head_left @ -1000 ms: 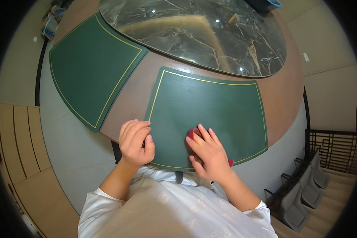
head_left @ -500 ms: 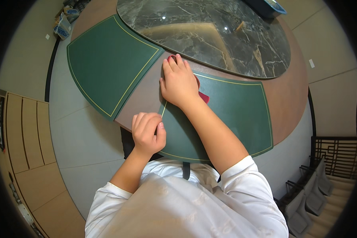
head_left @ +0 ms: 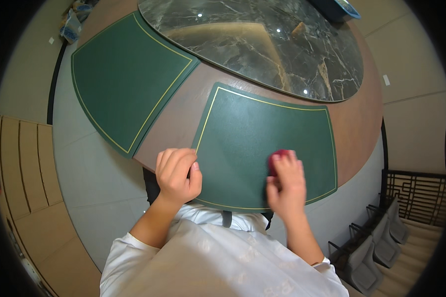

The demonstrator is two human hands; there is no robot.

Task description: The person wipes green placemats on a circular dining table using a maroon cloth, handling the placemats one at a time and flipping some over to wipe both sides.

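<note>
A green placemat (head_left: 252,133) with a thin gold border lies on the brown round table in front of me. On its right part, my right hand (head_left: 288,184) is closed over a red cloth (head_left: 279,154) and presses it against the surface; much of the cloth is hidden beneath the fingers. My left hand (head_left: 177,174) rests at the placemat's lower left edge, by the table's rim. Its fingers are curled in, and no object shows in them.
A second green placemat (head_left: 131,81) lies to the left. A dark marbled turntable (head_left: 262,44) covers the table's middle, with a dark blue tray (head_left: 338,9) at its far right. Several grey chairs (head_left: 364,262) stand at lower right, wooden cabinets (head_left: 29,163) at left.
My right hand has swept the red cloth from the placemat's far left corner toward me and to the right. My left hand has stayed near the left edge, still curled.
</note>
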